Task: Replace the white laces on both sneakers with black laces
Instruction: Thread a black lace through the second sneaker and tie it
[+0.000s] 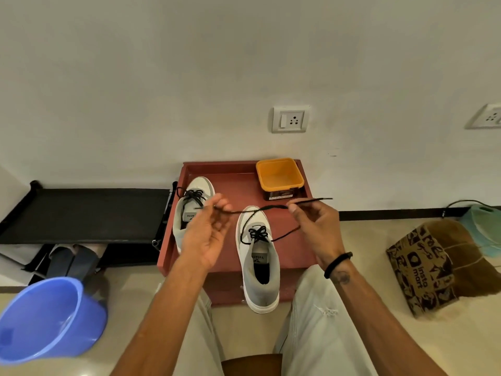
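Both lace ends [260, 209] run level, left to right, above the near sneaker [259, 256]; the left hand [206, 232] and right hand [315, 226] each pinch one end, other fingers loosely curled

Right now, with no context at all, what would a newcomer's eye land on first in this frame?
Probably the black lace stretched taut across the middle, pinched between the left hand and the right hand above the near sneaker. Next, the red tray against the wall, bearing both sneakers and an orange tub at its far right corner. The blue bucket at lower left also stands out.
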